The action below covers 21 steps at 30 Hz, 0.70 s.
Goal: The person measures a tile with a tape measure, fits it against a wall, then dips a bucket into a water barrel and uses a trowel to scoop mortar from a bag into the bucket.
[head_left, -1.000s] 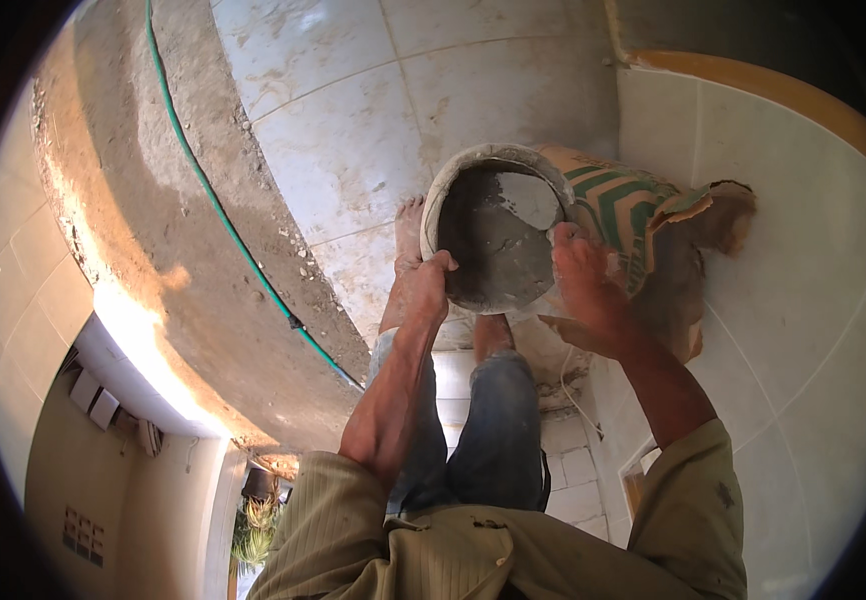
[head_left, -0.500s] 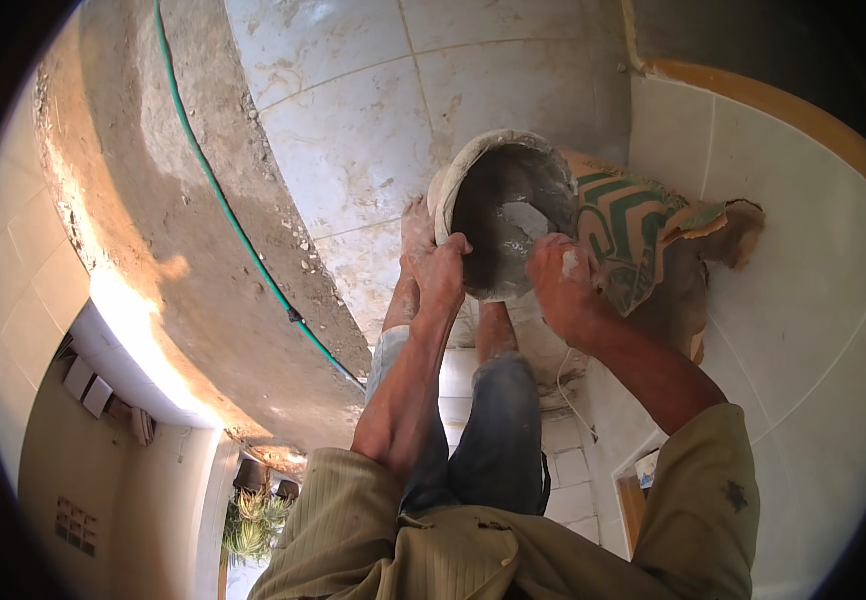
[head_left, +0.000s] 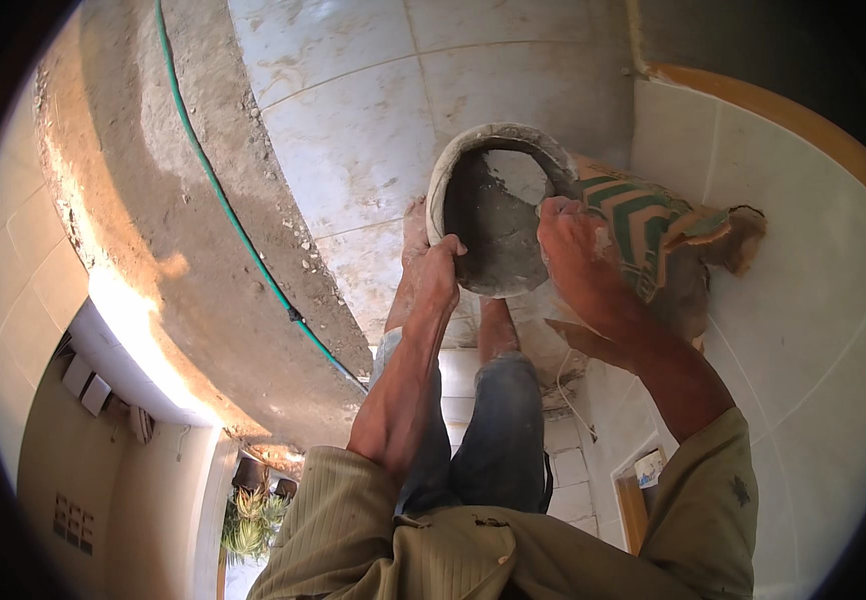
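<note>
A round bucket (head_left: 439, 186) caked with dried cement is tilted in front of me. Wet grey mortar (head_left: 498, 240) lies inside. My left hand (head_left: 439, 272) is closed on the bucket's near left rim, thumb hooked over the edge. Closed at the right side of the opening, my right hand (head_left: 577, 245) grips a trowel, whose flat pale blade (head_left: 521, 178) lies in the far part of the bucket; its handle is hidden by my fingers.
A torn paper sack (head_left: 643, 225) with green stripes lies right of the bucket, by the tiled wall (head_left: 803, 260). Across bare, gritty ground at left runs a green hose (head_left: 215, 185). Dirty floor tiles (head_left: 343, 130) stretch ahead. My bare feet stand beneath the bucket.
The trowel blade has moved to the far side of the bucket, and my right hand has shifted slightly up and right. The bucket's opening now faces me more; my left hand stays on its rim.
</note>
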Each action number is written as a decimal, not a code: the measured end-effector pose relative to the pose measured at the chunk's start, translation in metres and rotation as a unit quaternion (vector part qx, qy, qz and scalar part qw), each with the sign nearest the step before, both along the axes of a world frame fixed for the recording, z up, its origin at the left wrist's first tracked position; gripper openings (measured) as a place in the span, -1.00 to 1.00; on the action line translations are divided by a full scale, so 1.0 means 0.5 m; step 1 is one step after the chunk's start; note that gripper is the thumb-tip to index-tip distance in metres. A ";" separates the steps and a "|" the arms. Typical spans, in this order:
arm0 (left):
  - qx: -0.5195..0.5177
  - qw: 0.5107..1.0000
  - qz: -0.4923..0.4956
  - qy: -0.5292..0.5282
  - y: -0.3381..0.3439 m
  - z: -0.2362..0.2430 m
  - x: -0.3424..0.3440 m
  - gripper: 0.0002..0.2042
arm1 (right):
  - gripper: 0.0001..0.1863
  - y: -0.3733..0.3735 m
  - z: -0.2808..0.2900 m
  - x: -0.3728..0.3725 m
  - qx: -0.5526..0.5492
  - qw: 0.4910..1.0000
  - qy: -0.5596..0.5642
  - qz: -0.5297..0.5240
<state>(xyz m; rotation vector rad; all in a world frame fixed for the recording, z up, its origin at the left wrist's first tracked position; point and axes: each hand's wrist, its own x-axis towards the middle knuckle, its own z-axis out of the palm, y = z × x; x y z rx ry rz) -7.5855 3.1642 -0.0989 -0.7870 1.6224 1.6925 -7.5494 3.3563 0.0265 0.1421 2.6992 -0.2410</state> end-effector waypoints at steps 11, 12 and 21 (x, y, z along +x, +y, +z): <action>-0.004 1.000 -0.001 0.024 0.028 0.027 -0.013 -0.75 | -0.68 -0.053 -0.033 0.045 0.251 0.937 -0.173 0.172; -0.003 1.000 -0.002 0.021 0.028 0.036 -0.018 -0.76 | -0.68 -0.052 -0.039 0.043 0.250 0.937 -0.173 0.172; 0.035 0.998 0.029 -0.046 0.027 0.084 -0.040 -0.77 | -0.79 -0.020 -0.070 0.046 -0.141 0.987 -0.064 -0.050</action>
